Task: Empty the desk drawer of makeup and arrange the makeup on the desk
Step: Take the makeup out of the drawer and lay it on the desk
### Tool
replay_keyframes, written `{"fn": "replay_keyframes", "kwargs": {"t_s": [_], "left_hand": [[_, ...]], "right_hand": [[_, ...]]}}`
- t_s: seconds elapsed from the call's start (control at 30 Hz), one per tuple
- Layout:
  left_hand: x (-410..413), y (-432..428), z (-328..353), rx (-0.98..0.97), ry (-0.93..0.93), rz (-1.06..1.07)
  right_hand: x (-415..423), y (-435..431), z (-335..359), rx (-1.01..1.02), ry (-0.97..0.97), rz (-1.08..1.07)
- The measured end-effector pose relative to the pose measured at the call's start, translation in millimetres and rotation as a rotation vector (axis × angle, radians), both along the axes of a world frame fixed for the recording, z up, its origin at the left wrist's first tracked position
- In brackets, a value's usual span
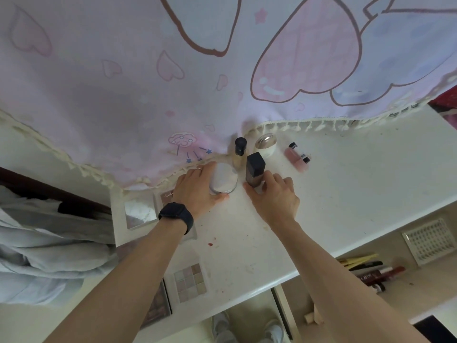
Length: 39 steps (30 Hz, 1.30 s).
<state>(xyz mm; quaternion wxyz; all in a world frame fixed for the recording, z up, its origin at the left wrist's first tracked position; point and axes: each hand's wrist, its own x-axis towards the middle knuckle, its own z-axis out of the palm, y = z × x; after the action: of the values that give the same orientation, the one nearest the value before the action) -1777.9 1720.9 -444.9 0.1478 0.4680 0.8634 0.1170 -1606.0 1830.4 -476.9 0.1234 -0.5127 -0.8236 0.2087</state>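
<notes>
Left forearm point(138, 268) leads to left hand point(197, 188), fingers curled round the round silver compact point(225, 180), flat on worktop point(346, 184) just left of the square-capped foundation bottle point(255, 168). Right hand point(274, 195) grips that upright bottle's base. Compact likely light, rigid, slick-lidded: take by rim. Bottle probably glass, tippy: hold low.
</notes>
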Motion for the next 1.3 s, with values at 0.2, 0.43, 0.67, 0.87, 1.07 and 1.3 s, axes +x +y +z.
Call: {"fn": "replay_keyframes", "kwargs": {"t_s": [0.2,0.43,0.67,0.87,1.07,1.3], "left_hand": [[0.3,1.1,2.0,-0.030,0.022,-0.016],[7.8,1.2,11.9,-0.092,0.031,-0.005],[64.8,-25.1,31.0,0.114,0.073,0.081],[176.7,-50.3,20.8,0.307,-0.103,-0.183],[274.3,-51.5,-6.7,0.147,-0.307,-0.491],[331.1,-23.4,-65.0,-0.397,-0.375,-0.455]], "right_hand": [[-1.4,-1.3,-0.7,-0.021,-0.037,0.002],[-0.5,-7.2,6.2,-0.088,-0.083,0.036],[45.7,-42.9,28.7,-0.222,0.104,0.104],[181.4,-119.2,20.4,-0.072,0.216,0.070],[306.6,-144.7,-5.0,-0.097,-0.049,-0.135],[342.8,-113.3,-26.5,-0.043,-0.262,-0.181]]}}
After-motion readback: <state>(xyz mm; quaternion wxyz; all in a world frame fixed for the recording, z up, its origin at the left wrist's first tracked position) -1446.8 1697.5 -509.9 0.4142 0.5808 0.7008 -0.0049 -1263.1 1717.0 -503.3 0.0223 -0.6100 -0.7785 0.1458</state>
